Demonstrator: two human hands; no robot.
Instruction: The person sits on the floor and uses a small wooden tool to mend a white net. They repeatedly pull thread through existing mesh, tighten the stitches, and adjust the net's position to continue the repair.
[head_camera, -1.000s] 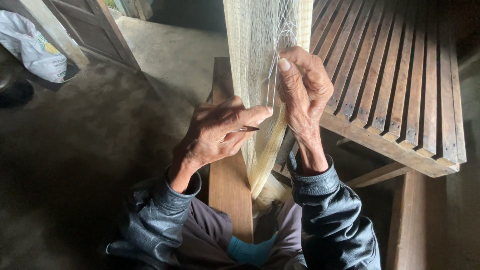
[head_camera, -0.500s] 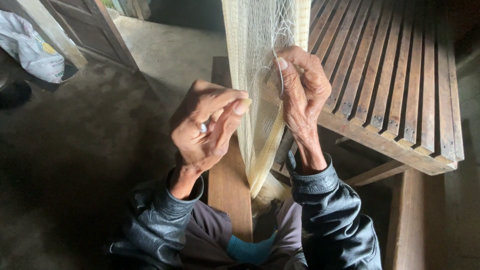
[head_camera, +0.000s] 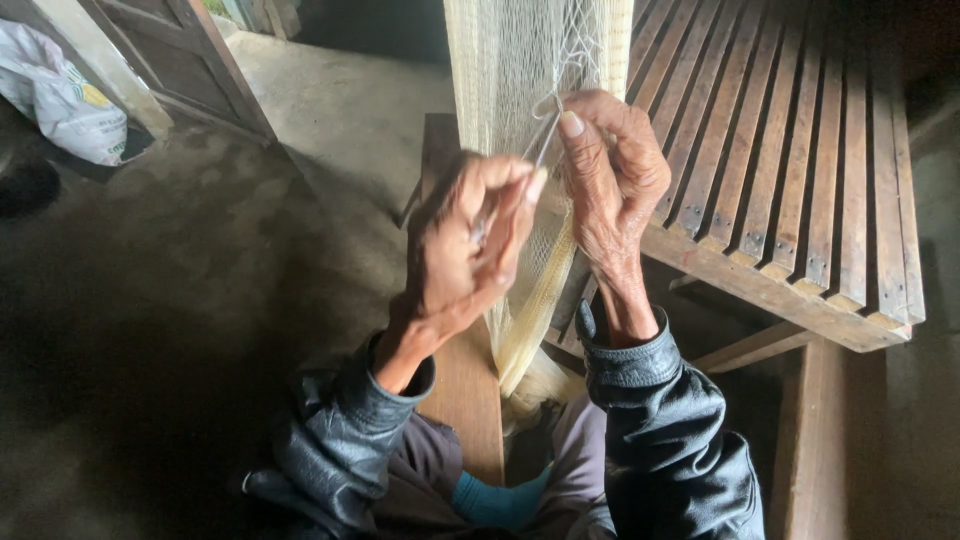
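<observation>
- Fingers: right hand (head_camera: 612, 170) pinches a mesh knot of the net (head_camera: 520, 70), thumb tip up; left hand (head_camera: 470, 240) is curled shut around a thin strand, possibly a small tool, blurred.
- Net hangs taut ahead, beside the slatted bench (head_camera: 800, 180), its gathered tail falling over the plank (head_camera: 465, 390).
- Risk, as I judge it: a slipped pinch would slacken the mesh.
- Strand (head_camera: 543, 140) could snag neighbouring loops.

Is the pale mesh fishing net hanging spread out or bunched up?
Both: the pale mesh fishing net hangs spread above the hands and gathers into a bunch below them.
</observation>
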